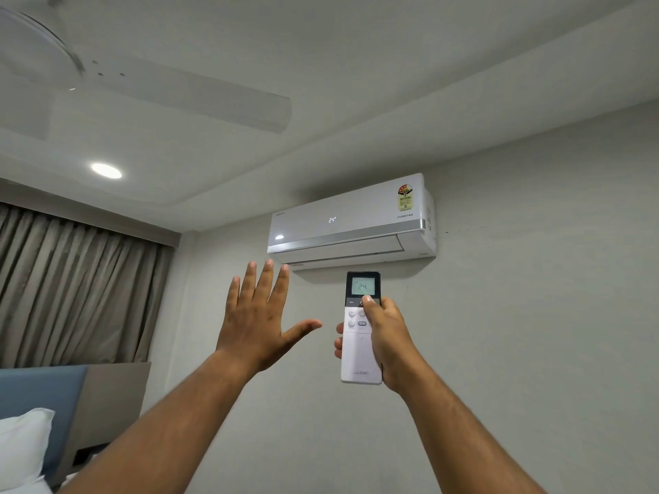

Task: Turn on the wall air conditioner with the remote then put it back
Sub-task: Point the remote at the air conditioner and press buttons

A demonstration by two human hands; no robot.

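Observation:
The white wall air conditioner (351,222) hangs high on the wall and its front panel shows "24". Its lower flap looks nearly shut. My right hand (387,338) grips a white remote (358,354) upright just below the unit, thumb pressed on a button under the lit screen, which also reads 24. My left hand (258,320) is raised beside the remote, fingers spread, palm toward the unit, holding nothing.
A white ceiling fan (149,83) spins at the upper left, near a round ceiling light (106,170). Beige curtains (75,290) hang at left. A blue headboard (39,390) and a white pillow (21,447) are at the lower left.

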